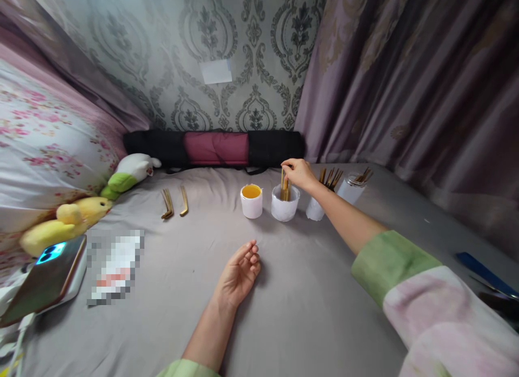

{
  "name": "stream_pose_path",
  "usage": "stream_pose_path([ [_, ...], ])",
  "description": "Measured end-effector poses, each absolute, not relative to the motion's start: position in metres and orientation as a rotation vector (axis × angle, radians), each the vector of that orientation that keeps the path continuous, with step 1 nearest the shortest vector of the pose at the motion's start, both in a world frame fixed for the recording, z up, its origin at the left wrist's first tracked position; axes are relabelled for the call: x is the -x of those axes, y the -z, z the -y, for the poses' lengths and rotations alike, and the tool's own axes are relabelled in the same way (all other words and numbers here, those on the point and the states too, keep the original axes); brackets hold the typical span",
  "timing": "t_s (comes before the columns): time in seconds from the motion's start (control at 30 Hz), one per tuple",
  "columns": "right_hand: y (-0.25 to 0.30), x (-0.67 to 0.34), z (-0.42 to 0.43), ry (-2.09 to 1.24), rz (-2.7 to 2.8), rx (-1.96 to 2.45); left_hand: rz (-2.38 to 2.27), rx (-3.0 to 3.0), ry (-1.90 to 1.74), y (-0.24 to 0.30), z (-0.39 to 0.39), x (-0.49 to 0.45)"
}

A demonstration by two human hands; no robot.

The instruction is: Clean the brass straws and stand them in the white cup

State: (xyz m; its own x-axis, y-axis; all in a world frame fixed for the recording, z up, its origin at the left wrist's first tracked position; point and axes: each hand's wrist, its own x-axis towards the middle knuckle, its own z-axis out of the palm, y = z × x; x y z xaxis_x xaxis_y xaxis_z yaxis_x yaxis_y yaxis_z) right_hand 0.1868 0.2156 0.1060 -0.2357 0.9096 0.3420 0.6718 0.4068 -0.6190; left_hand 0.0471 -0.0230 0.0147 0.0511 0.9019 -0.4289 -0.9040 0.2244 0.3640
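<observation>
My right hand [300,174] pinches a thin golden stick [283,177] upright at the mouth of a white paper-wrapped cup [284,208]. More golden sticks stand inside that cup, just under my fingers. Palm up on the grey sheet, my left hand [242,269] rests with loosely curled fingers and holds nothing visible. Left of the wrapped cup is another white cup [252,205] with a yellow inside. Two small groups of golden sticks with bent ends, one group [166,205] and another group [184,202], lie farther left on the sheet.
Behind my right forearm are a white container [315,209] of dark golden sticks and a wrapped glass jar [351,189] of sticks. A black and maroon roll [216,148] lies along the wall. Plush toys [83,213] and a phone [42,279] are at left.
</observation>
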Motion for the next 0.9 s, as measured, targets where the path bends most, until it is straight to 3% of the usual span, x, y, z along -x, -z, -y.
stream_pose_path([
  [0.9, -0.1076, -0.1847, -0.2115, -0.430, 1.932, 1.249, -0.628, 0.002, -1.366, -0.0120, 0.0235, -0.0457],
])
